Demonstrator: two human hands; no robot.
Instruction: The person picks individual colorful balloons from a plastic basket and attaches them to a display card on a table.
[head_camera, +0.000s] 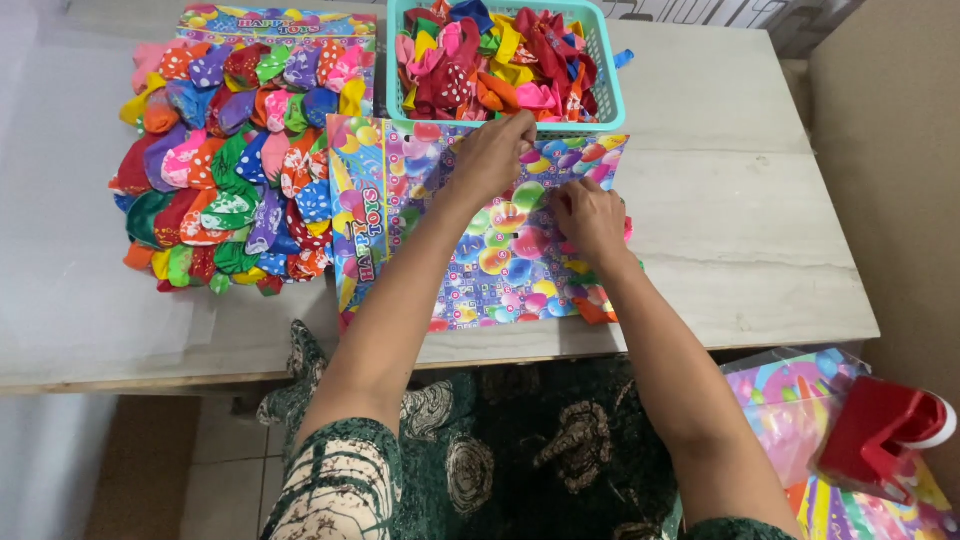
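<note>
- The glossy printed display card with a pattern of coloured balloons and bubbles (480, 235) lies flat near the front edge of the pale wood-grain desk (740, 220), its far edge touching the basket.
- My left hand (492, 155) presses down on the card's far edge, fingers curled and pinched at the card or something small on it; I cannot tell which.
- My right hand (590, 215) rests on the card's right half, fingertips bent onto its surface, seemingly working a balloon in from the right edge; the grip itself is hidden.
- I judge this card barely begun: only a few soft rubber balloons, pink and orange (598, 308), show at its right edge, and most of its slick face is bare.
- One card looks done: the finished sheet of limp, spotted balloons in packed rows (235, 160) fills the desk's left half, matte and wrinkled, every colour mixed.
- Plenty remains: the teal plastic lattice basket (608, 95) at the far edge is heaped with loose balloons, mostly red, pink and yellow.
- Off the desk at the right, lower down, a red plastic tape dispenser (885, 430) sits on more shiny printed sheets (790, 400).
- My patterned dark green clothing (520, 440) fills the space below the front edge.
</note>
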